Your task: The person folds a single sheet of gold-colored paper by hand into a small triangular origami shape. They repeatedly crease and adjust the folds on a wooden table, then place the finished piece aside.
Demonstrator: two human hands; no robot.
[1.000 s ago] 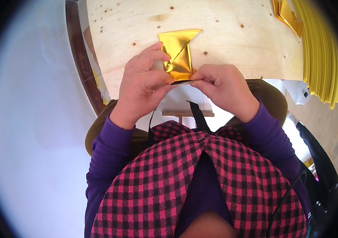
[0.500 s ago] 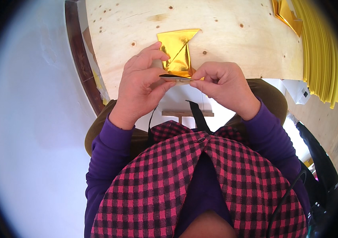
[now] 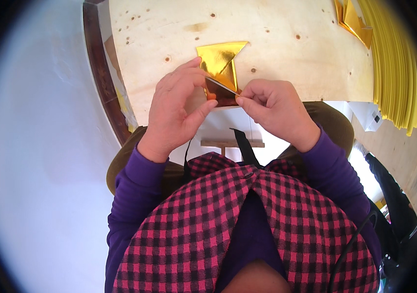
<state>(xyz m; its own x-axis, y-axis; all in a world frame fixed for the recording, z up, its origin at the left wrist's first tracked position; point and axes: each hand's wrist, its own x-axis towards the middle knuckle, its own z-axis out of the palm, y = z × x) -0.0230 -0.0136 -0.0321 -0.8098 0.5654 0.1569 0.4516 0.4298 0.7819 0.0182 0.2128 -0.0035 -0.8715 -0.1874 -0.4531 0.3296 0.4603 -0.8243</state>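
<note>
A folded piece of shiny gold foil paper [image 3: 218, 56] lies at the near edge of the wooden table, one corner pointing to the far right. At its near end a thin pale edge slants up to the left; whether it is a flap of the same paper I cannot tell. My right hand [image 3: 279, 110] pinches the lower right corner of the foil paper between thumb and index finger. On the left side, my left hand [image 3: 174, 107] has its thumb spread away from the fingers. Those fingertips are beside the foil's left edge, partly hidden behind the slanting edge.
Another folded gold piece [image 3: 355, 27] rests at the table's far right. Beside it stands a long stack of yellow sheets [image 3: 394, 63]. The pale wooden tabletop [image 3: 286, 53] stretches away in front of me. A dark wooden strip [image 3: 100, 73] runs along the left, near a white wall.
The thin edge has swung up on its left side, from nearly level to slanting. My left thumb has parted from the index finger. The right hand keeps its pinch.
</note>
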